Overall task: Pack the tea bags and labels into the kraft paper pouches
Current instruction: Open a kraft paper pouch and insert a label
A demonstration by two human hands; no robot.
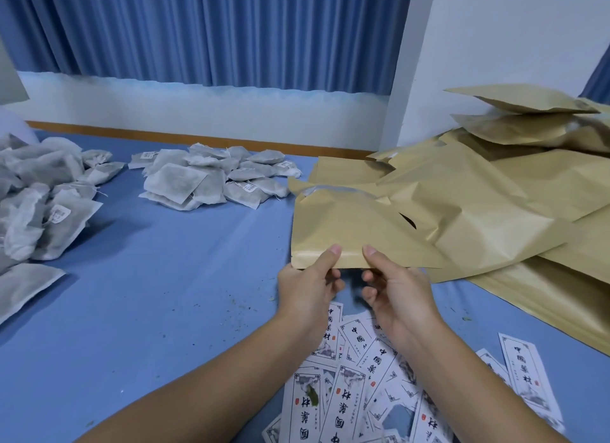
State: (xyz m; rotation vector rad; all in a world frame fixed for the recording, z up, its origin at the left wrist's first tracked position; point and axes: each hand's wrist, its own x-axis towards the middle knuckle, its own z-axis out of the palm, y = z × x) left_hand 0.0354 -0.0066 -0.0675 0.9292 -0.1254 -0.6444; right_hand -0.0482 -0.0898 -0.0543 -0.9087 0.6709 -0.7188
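Left hand (pixel 308 282) and right hand (pixel 394 289) each pinch the near edge of one kraft pouch (pixel 350 226), thumbs on top, fingers curled underneath, pouch lifted above the blue table (pixel 171 277). Labels (pixel 359 380) lie scattered under the forearms, printed with black characters. Pile of kraft pouches (pixel 501 192) sits right, against the white wall. Tea bags (pixel 214 175) heaped at centre back; second tea bag heap (pixel 36 195) at left. Blue curtain (pixel 204 30) behind.

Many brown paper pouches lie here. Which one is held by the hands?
The front pouch: the left hand and the right hand pinch its near edge. The other pouches lie untouched, piled to the right.
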